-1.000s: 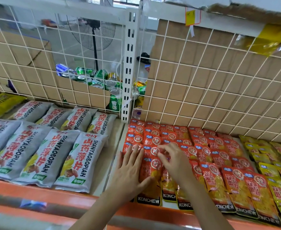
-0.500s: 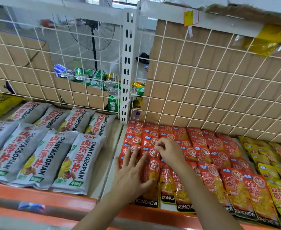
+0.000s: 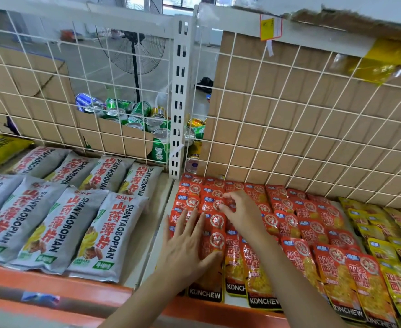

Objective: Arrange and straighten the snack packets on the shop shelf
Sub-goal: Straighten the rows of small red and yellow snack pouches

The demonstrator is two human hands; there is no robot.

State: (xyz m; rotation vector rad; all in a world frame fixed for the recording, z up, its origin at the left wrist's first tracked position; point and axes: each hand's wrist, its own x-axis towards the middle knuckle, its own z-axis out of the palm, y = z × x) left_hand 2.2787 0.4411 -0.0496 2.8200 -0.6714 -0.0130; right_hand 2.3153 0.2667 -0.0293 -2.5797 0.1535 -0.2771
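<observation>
- how far along are we?
- the grey packets point(image 3: 52, 223) look lined up on the shelf point(image 3: 95, 288). the red packets point(image 3: 310, 233) overlap unevenly at their left end, so we judge that part is left to do.
- and our hands?
- left hand point(image 3: 187, 247) lies flat, fingers spread, pressing the front ones. right hand point(image 3: 239, 209) pinches one further back.
- any writing?
- "konchew" on red, "shanyaobopian" on grey.

Your left grip point(image 3: 185, 249) lies flat on the front red packets point(image 3: 216, 241); right grip point(image 3: 242, 214) pinches a red packet point(image 3: 212, 205) further back.
</observation>
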